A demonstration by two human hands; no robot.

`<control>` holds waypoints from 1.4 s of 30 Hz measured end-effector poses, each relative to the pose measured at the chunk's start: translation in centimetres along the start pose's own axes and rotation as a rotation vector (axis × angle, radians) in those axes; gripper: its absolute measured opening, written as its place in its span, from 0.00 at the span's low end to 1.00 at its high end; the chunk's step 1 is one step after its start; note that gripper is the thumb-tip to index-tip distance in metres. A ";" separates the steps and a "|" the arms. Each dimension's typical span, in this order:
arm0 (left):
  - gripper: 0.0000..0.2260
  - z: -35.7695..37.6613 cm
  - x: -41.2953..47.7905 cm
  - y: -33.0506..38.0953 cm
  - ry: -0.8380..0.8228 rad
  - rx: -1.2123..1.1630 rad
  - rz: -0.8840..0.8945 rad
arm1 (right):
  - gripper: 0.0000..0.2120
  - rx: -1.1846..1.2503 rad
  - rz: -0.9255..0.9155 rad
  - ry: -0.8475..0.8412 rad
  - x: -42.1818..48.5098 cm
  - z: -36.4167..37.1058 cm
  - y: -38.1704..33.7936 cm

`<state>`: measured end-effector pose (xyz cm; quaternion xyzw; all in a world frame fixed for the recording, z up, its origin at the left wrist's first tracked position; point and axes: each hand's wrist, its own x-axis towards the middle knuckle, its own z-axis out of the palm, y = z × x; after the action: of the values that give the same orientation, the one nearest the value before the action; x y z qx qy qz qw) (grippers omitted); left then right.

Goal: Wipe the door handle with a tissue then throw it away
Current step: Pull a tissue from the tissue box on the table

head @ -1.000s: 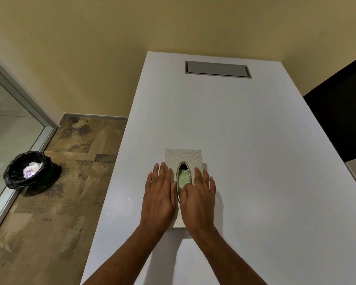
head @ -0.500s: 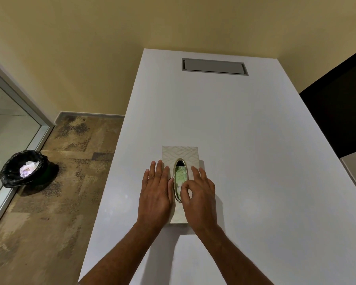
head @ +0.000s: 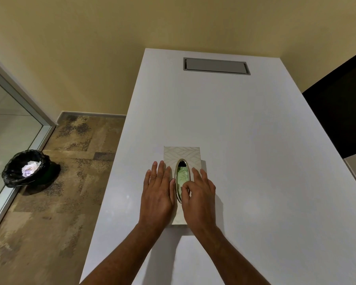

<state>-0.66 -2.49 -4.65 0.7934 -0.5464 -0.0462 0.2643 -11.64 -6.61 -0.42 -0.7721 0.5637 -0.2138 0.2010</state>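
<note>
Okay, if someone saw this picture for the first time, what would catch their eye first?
Two bare hands, left hand and right hand, lying on a pale tissue box near the middle of a white table. Next, the black bin on the floor at left, with crumpled tissue inside.

Table [head: 245, 140]: plain white. Tissue box [head: 182, 153]: cream, pale leaf pattern, metallic oval rim; tissue [head: 182, 176] inside pale green. Bin [head: 26, 167]: black liner. Floor [head: 49, 202]: mottled brown. Wall [head: 90, 48]: yellow-beige.

Dim warm light, wide-angle edge distortion
</note>
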 end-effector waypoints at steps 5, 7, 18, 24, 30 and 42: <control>0.25 -0.1 0.1 0.1 -0.006 -0.012 -0.008 | 0.03 0.060 -0.017 0.044 -0.3 0.2 0.2; 0.25 -0.1 0.1 0.1 -0.007 -0.010 -0.004 | 0.04 0.079 -0.010 0.047 -0.2 0.1 0.3; 0.23 0.3 0.0 -0.2 0.003 -0.005 0.002 | 0.05 0.286 0.093 -0.001 0.2 -0.8 0.7; 0.25 0.2 0.1 -0.2 -0.004 -0.022 -0.003 | 0.05 0.348 0.135 0.006 0.3 -1.1 0.7; 0.23 0.2 0.0 -0.2 -0.002 -0.011 0.001 | 0.03 0.317 0.101 0.027 0.2 -1.0 0.7; 0.23 0.2 0.0 -0.2 -0.013 -0.017 -0.001 | 0.04 0.179 -0.016 0.059 0.0 -1.5 0.6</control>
<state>-0.56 -2.52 -4.86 0.7912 -0.5471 -0.0560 0.2673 -12.96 -6.85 0.54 -0.7488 0.5419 -0.2875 0.2509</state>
